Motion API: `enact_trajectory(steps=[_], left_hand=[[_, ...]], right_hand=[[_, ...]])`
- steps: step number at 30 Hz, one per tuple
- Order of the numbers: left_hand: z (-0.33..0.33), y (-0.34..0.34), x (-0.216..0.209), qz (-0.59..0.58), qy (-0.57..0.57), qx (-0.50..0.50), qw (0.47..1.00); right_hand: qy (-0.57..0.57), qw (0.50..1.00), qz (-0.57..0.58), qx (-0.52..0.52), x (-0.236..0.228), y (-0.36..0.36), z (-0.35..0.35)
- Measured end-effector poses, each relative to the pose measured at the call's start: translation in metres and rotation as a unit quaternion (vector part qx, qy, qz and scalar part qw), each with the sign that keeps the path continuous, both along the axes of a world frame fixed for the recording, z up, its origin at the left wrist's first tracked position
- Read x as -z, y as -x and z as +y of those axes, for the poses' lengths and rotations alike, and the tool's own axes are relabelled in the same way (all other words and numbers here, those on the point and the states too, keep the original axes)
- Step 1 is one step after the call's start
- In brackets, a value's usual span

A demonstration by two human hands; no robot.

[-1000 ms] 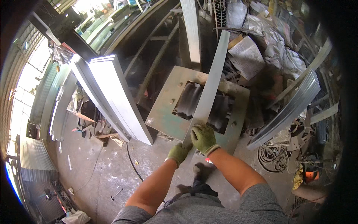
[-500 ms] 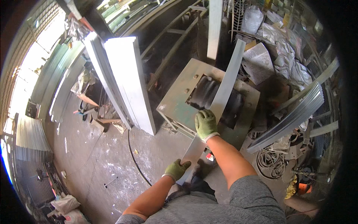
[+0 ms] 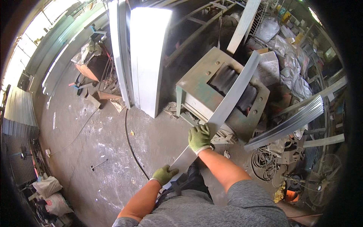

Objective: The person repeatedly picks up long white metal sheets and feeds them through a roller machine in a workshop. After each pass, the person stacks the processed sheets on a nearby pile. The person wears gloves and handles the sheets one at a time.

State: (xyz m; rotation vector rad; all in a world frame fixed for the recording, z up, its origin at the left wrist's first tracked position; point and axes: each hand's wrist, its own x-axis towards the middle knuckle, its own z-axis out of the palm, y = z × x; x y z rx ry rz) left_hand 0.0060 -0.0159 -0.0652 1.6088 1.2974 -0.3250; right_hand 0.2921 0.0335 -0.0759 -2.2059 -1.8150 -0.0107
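A long, flat pale-metal strip (image 3: 234, 92) slopes from near my body up across a green-grey machine (image 3: 197, 73). Two dark cylinder-like parts show in the machine's opening: one dark roller (image 3: 224, 79) left of the strip, another dark part (image 3: 248, 97) right of it. My left hand (image 3: 165, 175), in a green glove, is closed around the strip's edge near its close end. Further along, my gloved right hand (image 3: 199, 138) grips the strip just in front of the machine, fingers bent over its left edge. The strip hides part of the opening.
Tall white metal panels (image 3: 149, 64) stand left of the machine. A dark hose (image 3: 130, 145) runs over the floor. Right of me lie a stack of ribbed metal strips (image 3: 291, 123), a coiled cable (image 3: 263, 164) and a fan (image 3: 324, 168). Plastic sacks (image 3: 293, 62) pile up behind.
The view has shifted, placing the machine and panels differently in it. My right hand and the strip have drawn back toward me, the hand leaving the machine's near edge. Both hands keep hold.
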Motion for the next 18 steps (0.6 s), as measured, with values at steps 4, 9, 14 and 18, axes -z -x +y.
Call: enact_trajectory(steps=[4,9,14,18], left_hand=[[-0.033,0.079,0.012,0.024,0.017,0.002,1.0],[-0.084,0.2,0.026,-0.031,0.092,-0.063,0.993],[-0.101,0.303,0.017,0.012,0.129,-0.069,0.989],[-0.08,0.306,-0.028,0.019,0.027,-0.084,0.996]], right_hand=[[0.033,0.999,0.022,-0.021,0.012,0.079,-0.038],[0.074,0.993,0.055,-0.071,0.009,0.187,-0.089],[0.032,0.94,0.245,-0.234,-0.011,0.229,-0.11],[-0.128,0.942,0.257,-0.171,-0.021,0.187,-0.085]])
